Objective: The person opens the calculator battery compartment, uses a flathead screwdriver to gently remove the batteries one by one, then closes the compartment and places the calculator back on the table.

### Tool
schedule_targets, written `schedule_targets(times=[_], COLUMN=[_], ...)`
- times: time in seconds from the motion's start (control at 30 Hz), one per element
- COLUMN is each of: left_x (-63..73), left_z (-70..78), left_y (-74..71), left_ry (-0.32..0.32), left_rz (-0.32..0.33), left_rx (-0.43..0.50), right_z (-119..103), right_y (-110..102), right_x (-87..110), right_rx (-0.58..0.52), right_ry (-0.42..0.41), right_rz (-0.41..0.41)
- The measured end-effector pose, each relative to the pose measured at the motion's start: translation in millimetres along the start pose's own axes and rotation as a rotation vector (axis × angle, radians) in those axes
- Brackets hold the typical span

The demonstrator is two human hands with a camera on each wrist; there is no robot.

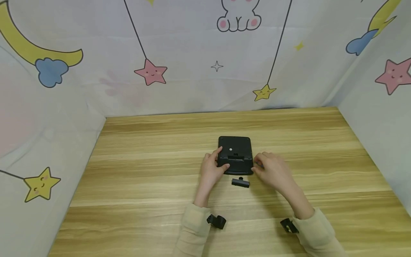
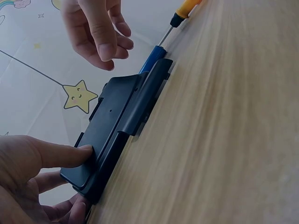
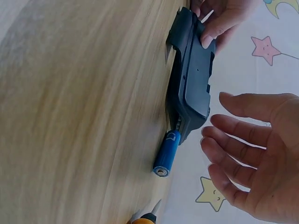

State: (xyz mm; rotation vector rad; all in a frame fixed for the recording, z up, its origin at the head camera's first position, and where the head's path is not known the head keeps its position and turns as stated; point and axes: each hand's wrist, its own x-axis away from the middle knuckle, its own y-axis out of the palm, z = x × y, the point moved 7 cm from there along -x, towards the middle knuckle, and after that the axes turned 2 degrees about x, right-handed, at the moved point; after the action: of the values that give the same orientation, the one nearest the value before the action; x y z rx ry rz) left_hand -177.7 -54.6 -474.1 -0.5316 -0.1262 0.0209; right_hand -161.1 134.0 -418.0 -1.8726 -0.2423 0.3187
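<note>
A black flat device (image 1: pixel 237 145) with a small slot in its face lies on the wooden table. My left hand (image 1: pixel 212 167) grips its left side; the left wrist view shows the thumb (image 2: pixel 70 156) pressing on the face, other fingers along the edge. Nearer to me lies a small black cover with a tab (image 1: pixel 240 183). Just past the device's right end rests a blue cylindrical battery (image 3: pixel 167 151). Close over it hovers my right hand (image 1: pixel 273 169), fingers loosely bent and apart, holding nothing in the right wrist view (image 3: pixel 254 144).
Beyond the battery lies a screwdriver with a yellow handle (image 2: pixel 188 8), hidden behind my right hand in the head view. A white printed cloth (image 1: pixel 192 46) hangs behind the table (image 1: pixel 144 178) and along both sides.
</note>
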Motion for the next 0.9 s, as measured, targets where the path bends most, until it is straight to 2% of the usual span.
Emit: schedule_targets(times=[0.27, 0.7, 0.9], left_x=[-1.1, 0.7, 2.3], left_z=[0.0, 1.1, 2.3], left_y=[0.4, -0.7, -1.5], left_ry=[0.002, 0.003, 0.008], left_rz=[0.005, 0.002, 0.006], left_rx=[0.007, 0.018, 0.017], right_z=[-8.2, -31.3, -33.3], right_y=[0.2, 14.2, 20.1], right_x=[2.9, 7.2, 9.1], right_rx=[-0.024, 0.055, 0.076], right_ry=[-0.019, -0.153, -0.128], right_rz=[-0.022, 0.010, -0.048])
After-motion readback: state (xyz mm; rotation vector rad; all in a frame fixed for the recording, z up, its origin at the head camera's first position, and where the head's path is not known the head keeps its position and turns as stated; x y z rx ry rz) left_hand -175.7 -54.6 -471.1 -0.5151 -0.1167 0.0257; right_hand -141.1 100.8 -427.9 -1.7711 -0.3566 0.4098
